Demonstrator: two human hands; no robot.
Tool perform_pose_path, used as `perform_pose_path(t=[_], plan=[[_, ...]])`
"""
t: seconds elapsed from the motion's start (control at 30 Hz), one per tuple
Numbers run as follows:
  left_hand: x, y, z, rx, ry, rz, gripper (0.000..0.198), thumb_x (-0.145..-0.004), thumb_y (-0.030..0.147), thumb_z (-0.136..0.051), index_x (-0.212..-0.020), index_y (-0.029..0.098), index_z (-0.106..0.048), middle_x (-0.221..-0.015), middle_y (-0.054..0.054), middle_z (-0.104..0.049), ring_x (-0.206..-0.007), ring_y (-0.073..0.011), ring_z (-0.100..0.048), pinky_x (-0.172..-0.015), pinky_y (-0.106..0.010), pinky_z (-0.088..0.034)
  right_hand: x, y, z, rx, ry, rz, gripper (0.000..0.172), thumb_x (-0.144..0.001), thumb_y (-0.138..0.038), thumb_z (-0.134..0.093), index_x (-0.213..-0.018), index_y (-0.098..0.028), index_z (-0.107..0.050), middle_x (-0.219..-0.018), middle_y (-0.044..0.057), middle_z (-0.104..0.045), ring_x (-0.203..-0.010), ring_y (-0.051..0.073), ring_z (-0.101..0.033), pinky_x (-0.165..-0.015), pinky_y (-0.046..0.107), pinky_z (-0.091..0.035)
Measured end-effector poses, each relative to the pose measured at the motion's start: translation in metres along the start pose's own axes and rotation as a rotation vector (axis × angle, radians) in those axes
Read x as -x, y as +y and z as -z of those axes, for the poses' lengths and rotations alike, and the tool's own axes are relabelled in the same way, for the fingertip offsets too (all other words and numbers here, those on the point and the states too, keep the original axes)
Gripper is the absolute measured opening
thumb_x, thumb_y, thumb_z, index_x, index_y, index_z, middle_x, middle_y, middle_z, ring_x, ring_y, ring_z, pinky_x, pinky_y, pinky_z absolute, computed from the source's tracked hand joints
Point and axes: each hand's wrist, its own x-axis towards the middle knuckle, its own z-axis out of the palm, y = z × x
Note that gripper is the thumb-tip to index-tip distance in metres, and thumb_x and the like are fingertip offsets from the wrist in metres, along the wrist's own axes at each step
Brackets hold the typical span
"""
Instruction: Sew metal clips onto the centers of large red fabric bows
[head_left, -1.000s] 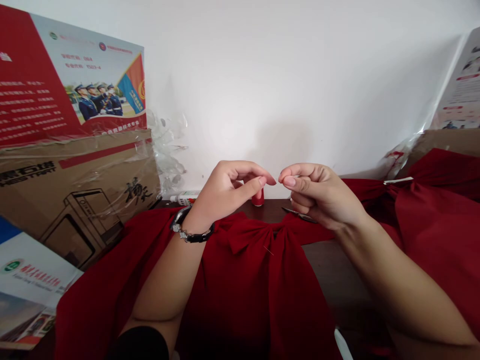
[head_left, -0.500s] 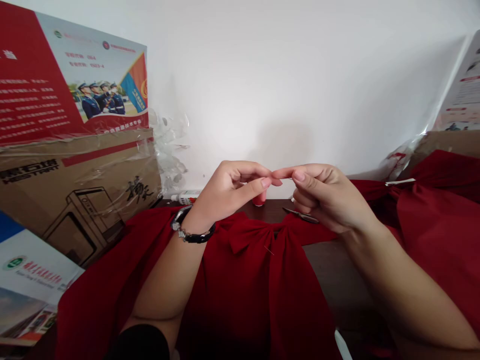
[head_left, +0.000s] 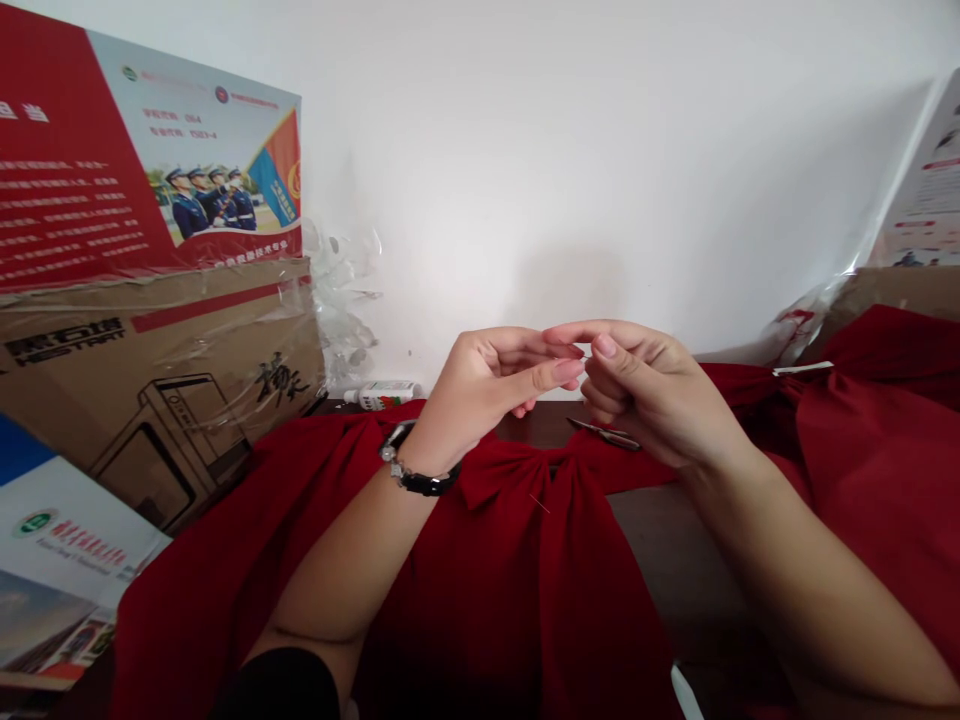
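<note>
My left hand (head_left: 499,378), with a dark watch and a bracelet at the wrist, is closed with its thumb and fingers in a pinch. My right hand (head_left: 637,385) is closed too, thumb bent against its curled fingers. The fingertips of both meet in mid-air; whatever they hold is too fine to make out. Below them, gathered red cloth (head_left: 525,590) hangs over the table edge in a bow-like knot. A thin pale strand (head_left: 540,503) shows against it. Just under my right hand lies a slim metal tool, seemingly scissors (head_left: 606,434).
A large cardboard box (head_left: 187,370) with a printed board (head_left: 217,150) on top stands at left. A white bottle (head_left: 386,393) lies near the wall. More red cloth (head_left: 877,440) with a white strip (head_left: 802,369) covers the right side. Clear plastic wrap (head_left: 345,300) hangs beside the box.
My left hand has shifted right, so its thumb tip now reaches my right hand's fingers. The red object behind the left hand is now largely covered, and more of the white bottle shows.
</note>
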Motion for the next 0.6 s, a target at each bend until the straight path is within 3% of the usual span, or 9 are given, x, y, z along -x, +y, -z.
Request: perform_pose_path(t=[0.27, 0.6], plan=[[0.004, -0.009, -0.02, 0.269, 0.084, 0.041, 0.024, -0.072, 0.034, -0.075, -0.088, 0.018, -0.072, -0.07, 0.0, -0.064, -0.053, -0.0033, -0.048, -0.04, -0.016, -0.028, 0.0, 0.003, -0.003, -0.023, -0.015, 0.022, 0.031, -0.089, -0.041, -0.057, -0.108, -0.018, -0.066, -0.049, -0.009, -0.031, -0.04, 0.004, -0.021, -0.039, 0.021, -0.016], [0.01, 0.001, -0.018, 0.147, 0.061, -0.048, 0.022, -0.074, 0.036, -0.073, -0.086, 0.019, -0.07, -0.075, 0.0, -0.069, -0.048, -0.0032, -0.047, -0.042, -0.018, -0.038, 0.007, -0.002, -0.011, -0.032, -0.056, 0.106, 0.034, -0.089, -0.041, -0.054, -0.117, -0.021, -0.059, -0.048, -0.01, -0.023, -0.042, 0.006, -0.02, -0.042, 0.022, -0.023]])
